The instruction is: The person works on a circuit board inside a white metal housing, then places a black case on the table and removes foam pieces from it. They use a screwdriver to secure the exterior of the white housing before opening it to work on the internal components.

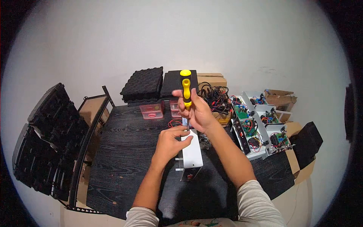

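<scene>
My right hand is wrapped round a yellow-and-black screwdriver, held upright with its handle high. The screwdriver's shaft points down to the far end of a white metal box on the dark table. Against that same end rests my left hand, its fingers and thumb gripping the box close to the shaft's lower end. The tip and any screw under it are hidden or too small to make out. A dark panel and short pale prongs show at the box's near end and left side.
Several open white housings with circuit boards and wires stand at the right. Tangled black cables, clear red-tinted plastic boxes and black foam line the back of the black wood-grain table. A black metal rack is at the left.
</scene>
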A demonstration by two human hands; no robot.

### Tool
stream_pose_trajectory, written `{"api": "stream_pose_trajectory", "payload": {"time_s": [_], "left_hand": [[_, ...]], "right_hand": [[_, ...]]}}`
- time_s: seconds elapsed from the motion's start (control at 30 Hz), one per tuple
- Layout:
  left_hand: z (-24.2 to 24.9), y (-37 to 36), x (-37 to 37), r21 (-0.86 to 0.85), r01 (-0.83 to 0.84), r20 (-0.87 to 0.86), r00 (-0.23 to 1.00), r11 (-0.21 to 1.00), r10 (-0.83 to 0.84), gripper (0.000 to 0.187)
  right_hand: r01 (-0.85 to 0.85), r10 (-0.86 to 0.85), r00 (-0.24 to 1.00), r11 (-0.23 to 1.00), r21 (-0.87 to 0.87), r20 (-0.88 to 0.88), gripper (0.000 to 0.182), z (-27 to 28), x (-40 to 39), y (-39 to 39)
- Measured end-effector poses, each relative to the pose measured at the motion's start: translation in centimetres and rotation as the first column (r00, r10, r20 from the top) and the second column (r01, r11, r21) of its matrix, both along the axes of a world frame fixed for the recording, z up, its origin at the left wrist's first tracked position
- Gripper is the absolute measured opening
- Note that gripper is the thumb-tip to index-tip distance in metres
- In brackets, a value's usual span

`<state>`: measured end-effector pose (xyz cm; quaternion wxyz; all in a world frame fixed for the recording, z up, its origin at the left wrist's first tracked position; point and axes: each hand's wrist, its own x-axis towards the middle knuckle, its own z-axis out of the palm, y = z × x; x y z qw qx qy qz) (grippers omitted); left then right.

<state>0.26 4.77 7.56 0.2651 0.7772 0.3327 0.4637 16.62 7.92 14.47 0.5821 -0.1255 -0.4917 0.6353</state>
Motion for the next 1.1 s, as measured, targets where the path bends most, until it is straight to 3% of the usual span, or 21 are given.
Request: {"api": "stream_pose_trajectory", "payload": {"time_s": [0.03,0.17,0.27,0.37,0.57,0.67,0.77,0.8,0.93,1.07,1.1], "left_hand": [[-0.1,0.1,0.0,0.001,0.001,0.004,1.000,1.000,-0.001,0.027],[-0.2,0.1,-0.1,0.015,-0.010,-0.006,1.000,1.000,0.010,0.028],[-0.2,0.0,-0.1,0.034,-0.016,-0.017,1.000,0.999,0.017,0.029],[0.3,-0.3,0.0,0.039,-0.016,-0.019,1.000,0.999,0.016,0.028],[0.5,-0.4,0.0,0.051,-0.010,-0.013,1.000,0.999,0.011,0.026],[0.6,-0.4,-0.1,-0.008,-0.001,-0.019,1.000,1.000,0.001,0.027],[0.5,-0.4,-0.1,-0.021,0.009,-0.015,1.000,1.000,-0.009,0.028],[0.5,-0.4,0.0,-0.013,0.012,-0.011,1.000,1.000,-0.012,0.027],[0.8,-0.5,0.0,-0.007,0.023,-0.021,1.000,1.000,-0.023,0.026],[0.3,-0.3,0.0,0.045,-0.001,-0.032,0.999,0.999,0.003,0.027],[0.3,-0.4,0.1,0.060,-0.012,-0.025,1.000,0.998,0.014,0.027]], "right_hand": [[-0.022,0.022,1.000,1.000,0.006,-0.014,0.053,0.3,0.0,0.0],[0.148,-0.144,0.986,0.988,0.039,-0.082,0.044,-0.1,-1.1,-0.4],[0.131,-0.131,0.991,0.981,0.141,-0.004,0.031,-1.0,-0.3,0.1],[0.175,-0.177,0.984,0.982,0.070,0.026,0.033,-1.5,-0.2,0.2],[0.310,-0.302,0.947,0.948,0.067,-0.109,0.035,-1.3,-1.1,-0.1],[0.319,-0.316,0.947,0.947,0.046,-0.055,0.033,-1.0,-1.1,-0.3],[0.028,-0.025,0.999,0.997,0.076,-0.043,0.043,-1.4,0.3,0.2],[0.046,-0.047,0.999,0.996,0.077,0.005,0.054,-1.5,0.2,0.1],[-0.052,0.048,0.997,0.996,0.071,0.057,0.048,-0.7,0.0,-0.3],[0.256,-0.270,0.962,0.947,0.195,0.050,0.037,-0.7,-1.6,-1.2],[0.240,-0.252,0.967,0.952,0.190,0.041,0.037,-1.1,-1.3,-0.7]]}}
